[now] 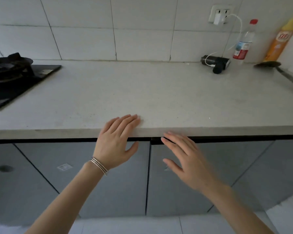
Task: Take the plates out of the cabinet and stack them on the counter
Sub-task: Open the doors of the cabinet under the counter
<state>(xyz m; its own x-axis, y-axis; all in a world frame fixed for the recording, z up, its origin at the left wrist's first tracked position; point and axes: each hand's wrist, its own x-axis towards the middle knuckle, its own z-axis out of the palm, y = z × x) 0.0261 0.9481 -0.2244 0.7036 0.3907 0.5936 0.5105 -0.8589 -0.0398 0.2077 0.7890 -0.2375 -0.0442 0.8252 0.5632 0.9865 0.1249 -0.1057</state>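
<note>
A pale stone counter (pixel 159 92) runs across the view above grey cabinet doors (pixel 122 183), all shut. No plates show anywhere. My left hand (pixel 116 141), with thin bangles on its wrist, lies flat with its fingertips on the counter's front edge. My right hand (pixel 184 157) hovers open in front of the right-hand door (pixel 235 166), fingertips just under the counter lip near the gap between the two doors. Both hands hold nothing.
A black gas hob (pixel 12 76) is set in the counter at the left. At the back right stand a black device on a charging cable (pixel 216 63), a clear bottle with a red cap (pixel 243 43), an orange spray can (pixel 279 41) and a dark ladle (pixel 269 65).
</note>
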